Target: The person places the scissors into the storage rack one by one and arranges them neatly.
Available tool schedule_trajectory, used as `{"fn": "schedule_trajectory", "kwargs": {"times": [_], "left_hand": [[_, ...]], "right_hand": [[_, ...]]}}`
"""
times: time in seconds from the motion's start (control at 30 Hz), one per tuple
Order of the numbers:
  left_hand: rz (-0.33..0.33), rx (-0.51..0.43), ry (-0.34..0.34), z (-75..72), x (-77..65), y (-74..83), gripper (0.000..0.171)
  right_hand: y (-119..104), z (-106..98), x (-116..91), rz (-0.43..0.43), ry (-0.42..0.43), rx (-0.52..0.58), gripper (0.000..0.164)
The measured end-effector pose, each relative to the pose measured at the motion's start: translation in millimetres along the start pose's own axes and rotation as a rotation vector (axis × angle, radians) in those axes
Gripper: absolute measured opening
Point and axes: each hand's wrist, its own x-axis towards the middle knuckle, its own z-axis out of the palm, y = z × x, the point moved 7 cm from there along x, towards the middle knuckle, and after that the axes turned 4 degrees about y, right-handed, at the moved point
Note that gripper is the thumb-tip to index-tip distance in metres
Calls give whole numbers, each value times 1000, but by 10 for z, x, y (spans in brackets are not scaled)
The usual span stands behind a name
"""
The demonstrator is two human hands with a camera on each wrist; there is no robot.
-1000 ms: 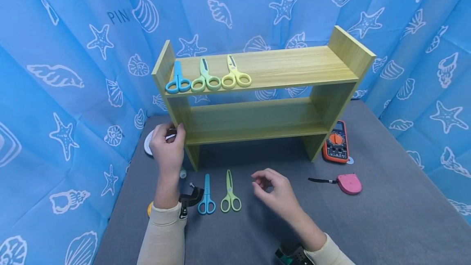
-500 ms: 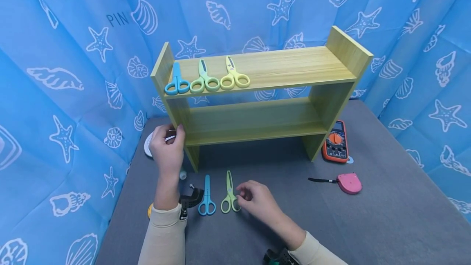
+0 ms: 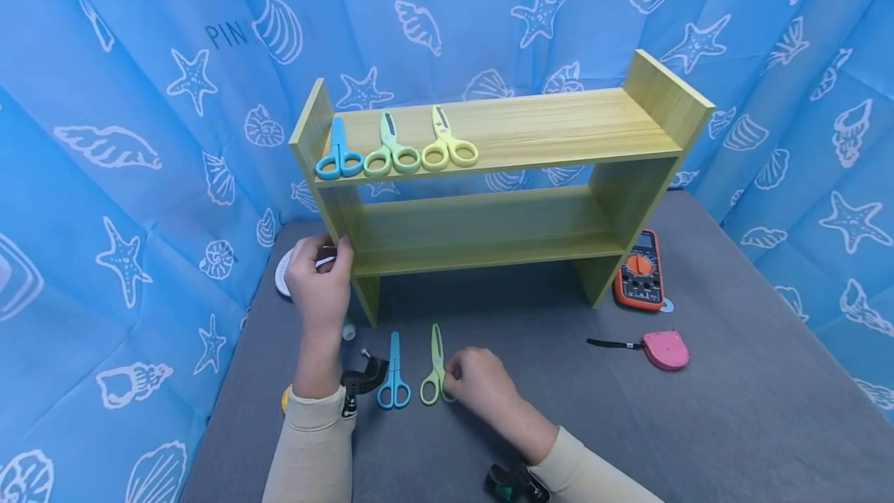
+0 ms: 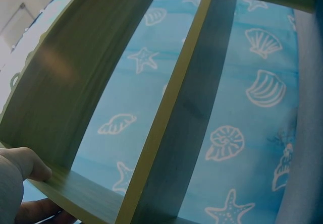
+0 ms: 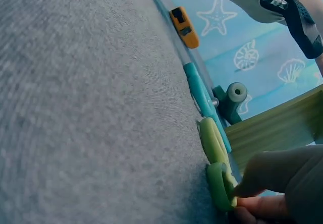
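My left hand grips the left side panel of a two-tier wooden shelf. In the left wrist view the thumb lies inside the panel and the fingers go behind it. On the grey cloth my right hand pinches the right handle ring of light green scissors. The right wrist view has thumb and fingers at the green ring. Blue scissors lie just left of the green pair. Blue scissors, mint-green scissors and yellow scissors lie in a row on the top shelf.
An orange multimeter lies right of the shelf, with a pink tape measure in front of it. A white round object is partly hidden behind the left hand. A yellow-orange object lies left of the blue scissors.
My right hand has moved left and slightly down to the green scissors and now pinches their handle. The left hand has stayed on the shelf's side panel.
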Motion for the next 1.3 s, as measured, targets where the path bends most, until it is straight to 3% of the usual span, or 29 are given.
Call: {"fn": "schedule_trajectory", "kwargs": {"times": [0.13,0.3,0.4,0.63,0.93,1.07,1.3], "left_hand": [[-8,-6,-6,11,-5,-173,13],[-13,-16,-8,6,-10,-205,14],[-16,-15,-4,6,-14,-136,12],[1,-22,2,-29,-22,204,10],[2,-10,1,-28,-5,241,9],[-2,-6,0,-16,-17,160,10],[-34,8,-2,15,-27,-162,14]], "right_hand": [[-17,-3,0,-29,4,-25,13],[-20,-42,-17,-43,12,-32,21],[1,-119,-44,-31,11,-14,18],[57,-450,-138,18,21,32,14],[54,-901,-291,113,11,86,15],[48,-1103,-344,159,5,96,9],[-14,-1524,-436,177,47,84,6]]}}
